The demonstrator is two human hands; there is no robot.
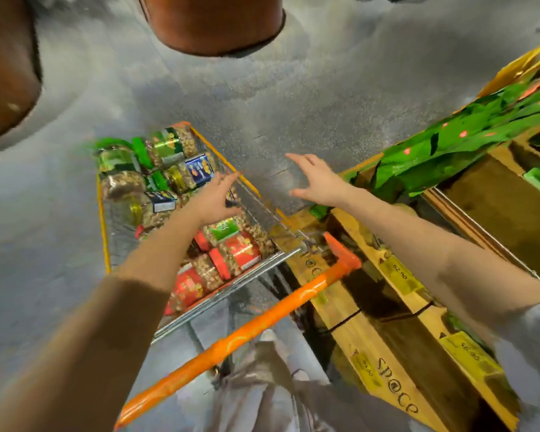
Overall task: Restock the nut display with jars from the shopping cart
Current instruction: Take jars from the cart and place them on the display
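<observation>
A wire shopping cart (104, 232) with yellow rim and orange handle (256, 319) stands below me, packed with several clear nut jars lying on their sides: red-labelled jars (240, 249) near the handle, green- and blue-labelled jars (197, 171) farther off. My left hand (217, 198) hovers over the cart's right side, fingers spread and holding nothing. My right hand (317, 180) is stretched out above the floor just right of the cart, fingers spread, empty. To the right stands the wooden crate display (387, 335) with yellow price tags and green packs (449, 145).
Grey speckled floor (293, 88) lies ahead of the cart. Two brown rounded stands are at the top left (7, 73) and top centre (215, 23). The wooden crates press close against the cart's right side. My legs are behind the handle.
</observation>
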